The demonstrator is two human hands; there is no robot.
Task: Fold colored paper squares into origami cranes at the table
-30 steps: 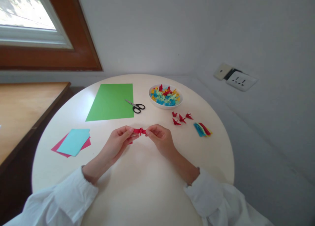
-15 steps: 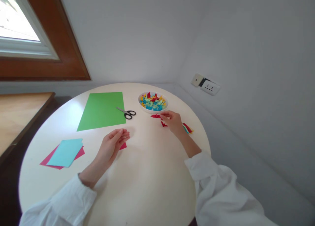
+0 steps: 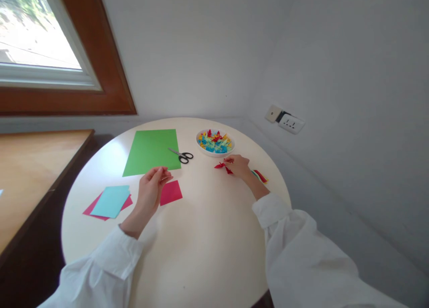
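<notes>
My right hand (image 3: 239,166) is stretched out to the right half of the round cream table (image 3: 201,236). Its fingers are pinched on a small red paper crane (image 3: 228,161), beside other red cranes (image 3: 220,166) lying on the table. My left hand (image 3: 151,187) hovers just above the table with loosely curled, separated fingers and nothing in them. A small red paper square (image 3: 170,192) lies right next to it. A white bowl (image 3: 200,147) heaped with several coloured paper cranes stands just beyond my right hand.
A green sheet (image 3: 152,151) and black-handled scissors (image 3: 182,155) lie at the table's far side. A light blue sheet (image 3: 110,200) rests on pink paper at the left. Coloured paper pieces (image 3: 261,176) lie by my right wrist. A wooden ledge (image 3: 33,174) adjoins the left.
Both hands held the red crane together at the table's middle. My right hand has carried it right to the other cranes; my left hand let go, uncovering the red square.
</notes>
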